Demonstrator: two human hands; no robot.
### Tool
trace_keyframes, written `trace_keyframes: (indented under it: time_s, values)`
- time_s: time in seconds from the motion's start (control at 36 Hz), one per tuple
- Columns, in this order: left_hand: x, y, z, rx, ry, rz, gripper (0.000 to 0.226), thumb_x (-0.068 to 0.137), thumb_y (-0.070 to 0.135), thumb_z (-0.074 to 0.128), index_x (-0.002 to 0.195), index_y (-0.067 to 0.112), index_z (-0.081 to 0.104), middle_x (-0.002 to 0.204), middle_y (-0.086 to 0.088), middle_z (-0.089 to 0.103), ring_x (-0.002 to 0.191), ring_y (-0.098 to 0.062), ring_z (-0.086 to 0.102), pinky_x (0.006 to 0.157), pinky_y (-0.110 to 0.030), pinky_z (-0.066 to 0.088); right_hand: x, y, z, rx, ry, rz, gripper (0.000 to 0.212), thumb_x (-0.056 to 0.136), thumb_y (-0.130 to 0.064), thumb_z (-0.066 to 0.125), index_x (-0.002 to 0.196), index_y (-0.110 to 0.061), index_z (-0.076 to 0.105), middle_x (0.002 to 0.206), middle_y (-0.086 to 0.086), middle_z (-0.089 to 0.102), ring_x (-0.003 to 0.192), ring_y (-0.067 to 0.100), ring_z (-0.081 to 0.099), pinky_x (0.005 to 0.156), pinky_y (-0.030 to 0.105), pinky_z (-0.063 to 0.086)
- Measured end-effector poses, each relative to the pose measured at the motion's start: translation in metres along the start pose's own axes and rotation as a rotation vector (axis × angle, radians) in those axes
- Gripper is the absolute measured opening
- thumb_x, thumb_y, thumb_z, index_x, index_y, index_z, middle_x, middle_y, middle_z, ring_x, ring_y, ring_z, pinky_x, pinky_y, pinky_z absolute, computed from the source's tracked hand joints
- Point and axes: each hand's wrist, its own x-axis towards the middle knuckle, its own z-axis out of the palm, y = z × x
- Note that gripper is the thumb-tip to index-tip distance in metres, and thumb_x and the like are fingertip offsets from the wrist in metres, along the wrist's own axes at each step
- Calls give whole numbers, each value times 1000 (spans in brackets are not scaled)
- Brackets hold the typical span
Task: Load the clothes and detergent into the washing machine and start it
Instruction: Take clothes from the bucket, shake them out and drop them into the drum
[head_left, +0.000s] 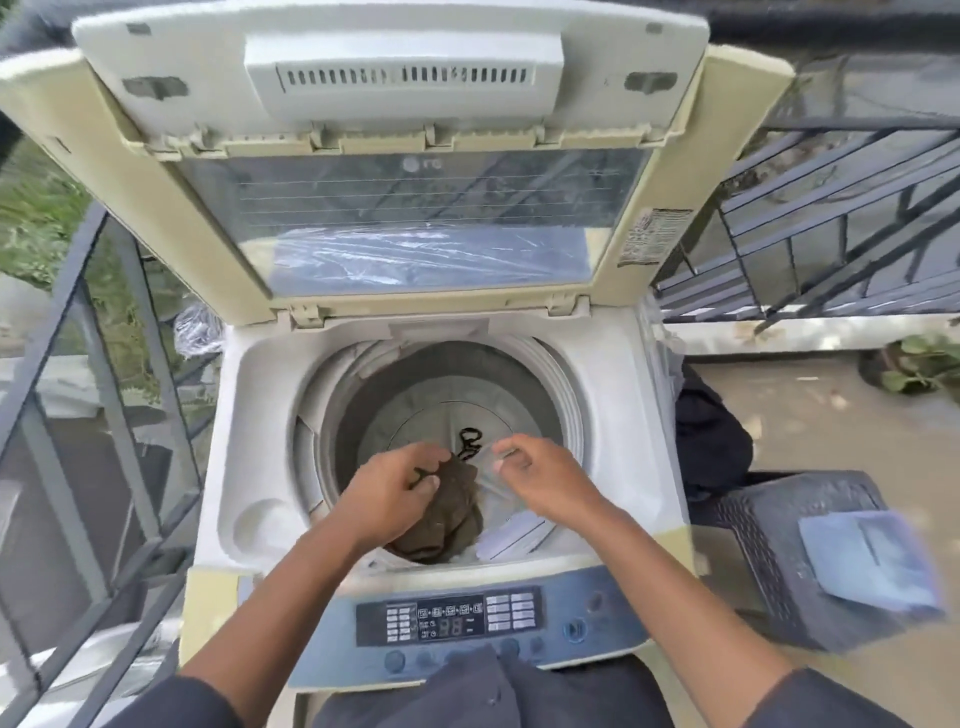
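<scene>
The top-loading washing machine stands with its lid raised. Its drum holds a loose black cord on the bottom. My left hand grips a brown garment that hangs over the drum's near edge. My right hand hovers beside it over the drum with loosely curled fingers, and nothing shows in it. The hand is blurred. A bluish flat packet, perhaps detergent, lies on a dark basket at the right.
The control panel with buttons runs along the near edge. A heap of dark clothes lies beside the machine on the right. Metal railings close in the left side and the back right. A potted plant sits on the floor.
</scene>
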Motion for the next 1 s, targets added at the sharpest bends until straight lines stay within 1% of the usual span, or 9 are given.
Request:
trace_keyframes:
  time_s: [0.14, 0.25, 0.42, 0.53, 0.61, 0.67, 0.72, 0.89, 1.0]
  values:
    - [5, 62, -1, -6, 79, 142, 37, 102, 18, 62, 136, 28, 70, 132, 13, 73, 122, -12, 69, 109, -39, 53, -25, 14, -37, 113, 233, -92, 23, 100, -25, 62, 120, -28, 73, 95, -22, 70, 93, -5, 66, 88, 21, 54]
    - [14, 113, 4, -17, 124, 250, 36, 100, 18, 61, 132, 31, 71, 128, 15, 74, 119, -7, 69, 105, -38, 56, -42, 27, -74, 151, 433, -166, 19, 98, -21, 65, 113, -29, 75, 100, -16, 75, 90, -3, 68, 82, 17, 55]
    - [41, 195, 24, -3, 86, 370, 37, 96, 35, 54, 129, 38, 69, 128, 24, 71, 117, -4, 67, 100, -42, 58, -55, 74, -137, 245, 636, -142, 18, 99, -17, 65, 110, -27, 76, 99, -18, 75, 89, -3, 68, 78, 12, 53]
    - [68, 245, 52, 25, 41, 408, 37, 97, 38, 52, 131, 38, 67, 132, 21, 68, 109, -14, 69, 99, -43, 57, -42, 135, -164, 257, 647, -15, 17, 98, -22, 65, 107, -32, 75, 96, -19, 75, 89, -2, 69, 83, 25, 59]
    - [92, 278, 76, 98, 0, 428, 41, 96, 33, 51, 133, 32, 67, 135, 12, 69, 121, -16, 66, 102, -43, 56, -27, 180, -177, 245, 619, 108, 15, 98, -25, 63, 106, -32, 73, 96, -17, 73, 87, 0, 69, 83, 32, 60]
    - [112, 299, 93, 158, -57, 435, 46, 94, 31, 48, 136, 31, 67, 139, 9, 68, 127, -16, 62, 106, -35, 52, -15, 209, -186, 221, 574, 184, 17, 99, -23, 62, 109, -33, 71, 99, -17, 70, 91, 5, 70, 83, 33, 60]
    - [134, 316, 112, 245, -131, 425, 46, 95, 29, 51, 140, 29, 65, 142, 6, 66, 130, -18, 59, 103, -27, 45, 0, 238, -192, 189, 528, 240, 21, 99, -23, 62, 118, -30, 69, 108, -12, 71, 100, 12, 71, 86, 34, 59]
    - [205, 333, 167, 411, -302, 299, 48, 102, 20, 59, 149, 22, 56, 152, -8, 58, 143, -28, 50, 116, -36, 40, 56, 314, -206, -4, 399, 320, 50, 99, -28, 65, 147, -24, 52, 138, 5, 60, 124, 29, 61, 97, 41, 54]
    - [242, 326, 198, 440, -353, 194, 48, 102, 25, 58, 150, 25, 53, 153, -8, 58, 139, -30, 54, 112, -37, 45, 99, 354, -217, -124, 293, 348, 61, 99, -30, 64, 155, -27, 38, 146, 9, 49, 128, 33, 54, 95, 43, 52]
